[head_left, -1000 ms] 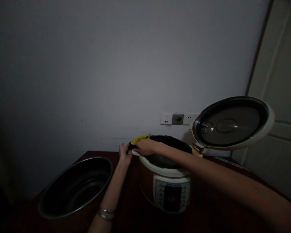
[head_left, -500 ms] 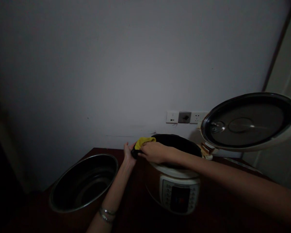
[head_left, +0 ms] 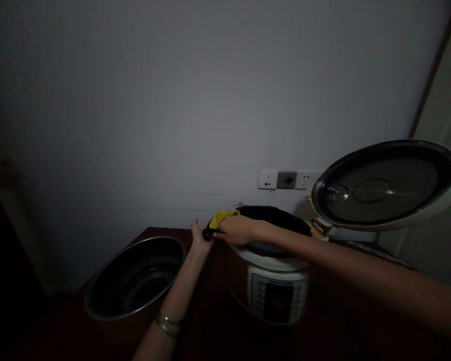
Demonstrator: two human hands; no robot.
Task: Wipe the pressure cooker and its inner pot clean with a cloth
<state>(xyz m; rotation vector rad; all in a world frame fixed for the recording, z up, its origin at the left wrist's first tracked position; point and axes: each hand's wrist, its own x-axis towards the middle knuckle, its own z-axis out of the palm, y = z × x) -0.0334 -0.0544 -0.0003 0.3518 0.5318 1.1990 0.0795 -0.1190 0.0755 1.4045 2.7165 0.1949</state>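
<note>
My right hand (head_left: 237,230) is closed around a yellow cloth (head_left: 223,216), pressing it at the upper left rim of an electric pressure cooker (head_left: 240,286). Just left of it, my left hand (head_left: 200,235) rests against a small black part (head_left: 209,233) at the cooker's left side. Its thumb points up, while its other fingers are mostly hidden behind that part. The cooker's round lid (head_left: 391,185) is swung up to the right, and my right forearm crosses over its dark opening. A metal inner pot (head_left: 135,316) sits apart on the left.
The cooker and pot stand on a dark red table (head_left: 158,231) against a grey wall (head_left: 195,115). Wall sockets (head_left: 286,180) are behind the cooker. A doorway edge or panel (head_left: 436,115) lies at the far right. Lighting is dim.
My right hand has shifted slightly with the cloth, its fingers still at the rim's left side. My left hand stays almost in place. The view has moved a little.
</note>
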